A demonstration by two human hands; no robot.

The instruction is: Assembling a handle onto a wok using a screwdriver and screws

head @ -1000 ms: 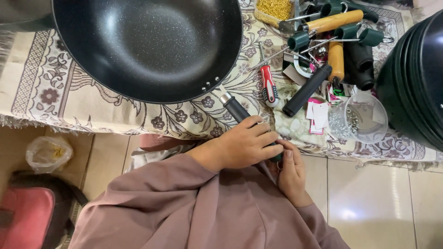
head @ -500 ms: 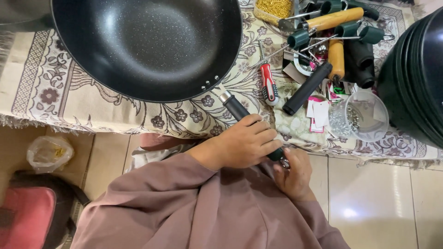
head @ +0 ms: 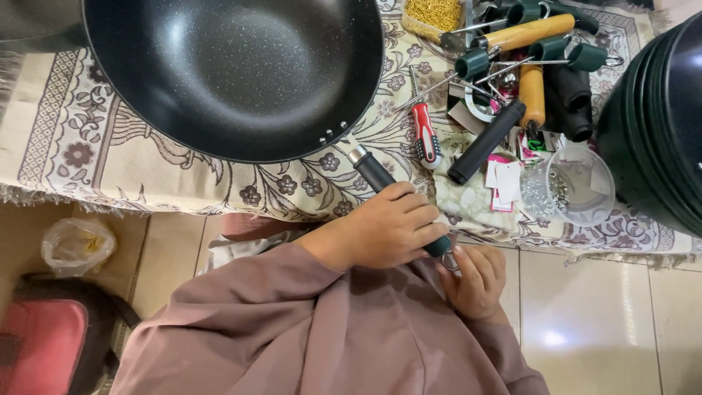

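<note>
A large black speckled wok (head: 234,73) rests on a patterned cloth (head: 95,139). Its dark handle (head: 374,172) runs down and to the right toward me. My left hand (head: 384,230) is wrapped around the lower part of that handle. My right hand (head: 475,281) sits just below the handle's end, fingers touching the small metal hanging ring (head: 450,261) there. Both arms wear mauve sleeves (head: 307,336).
A red-handled screwdriver (head: 424,132), loose black and wooden handles (head: 486,143), green handles (head: 537,47), a clear tub of screws (head: 567,186) and a stack of black woks (head: 658,117) lie to the right. A plastic bag (head: 73,245) and a red bag (head: 36,344) sit on the tiled floor.
My right hand's fingers have shifted slightly at the handle's end, now on the ring. My left hand keeps its grip and the wok has barely moved.
</note>
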